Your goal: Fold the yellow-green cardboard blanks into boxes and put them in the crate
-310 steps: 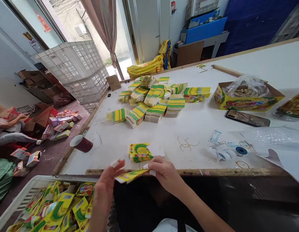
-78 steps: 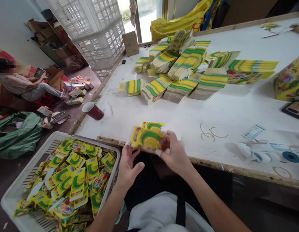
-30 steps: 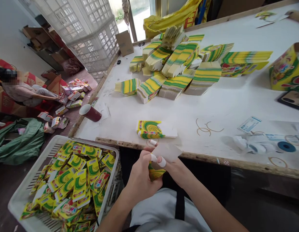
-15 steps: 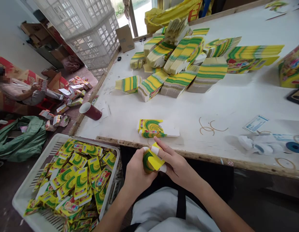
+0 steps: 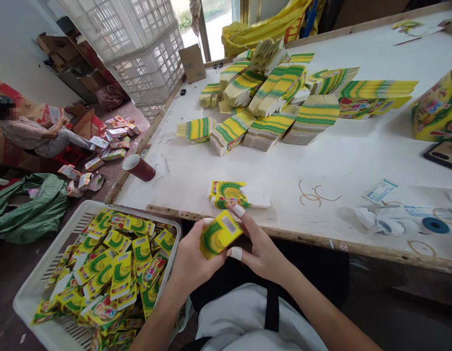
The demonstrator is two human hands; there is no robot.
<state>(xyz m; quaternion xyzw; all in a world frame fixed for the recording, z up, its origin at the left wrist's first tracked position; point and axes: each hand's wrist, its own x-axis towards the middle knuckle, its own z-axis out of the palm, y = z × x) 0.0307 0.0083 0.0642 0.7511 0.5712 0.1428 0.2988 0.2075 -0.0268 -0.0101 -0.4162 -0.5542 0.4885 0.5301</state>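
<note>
My left hand is wrapped round a small yellow and green carton, whose barcoded end flap is folded shut and faces up to the right. Beside that end is my right hand, its thumb and fingers apart; whether a fingertip still touches the carton I cannot tell. White wraps cover some fingertips. Just beyond my hands, a short stack of flat cartons lies near the table's front edge. To the left, a white plastic basket holds many similar cartons.
Bundles of flat cartons are piled across the white table. A maroon paper cup lies on its side at the left edge. Rubber bands, a tape roll and a phone lie right. Another person sits far left.
The carton's end flap, standing open before, is now closed with the barcode showing. My right hand has let its fingers spread away from it; the carton has shifted slightly left in my left hand.
</note>
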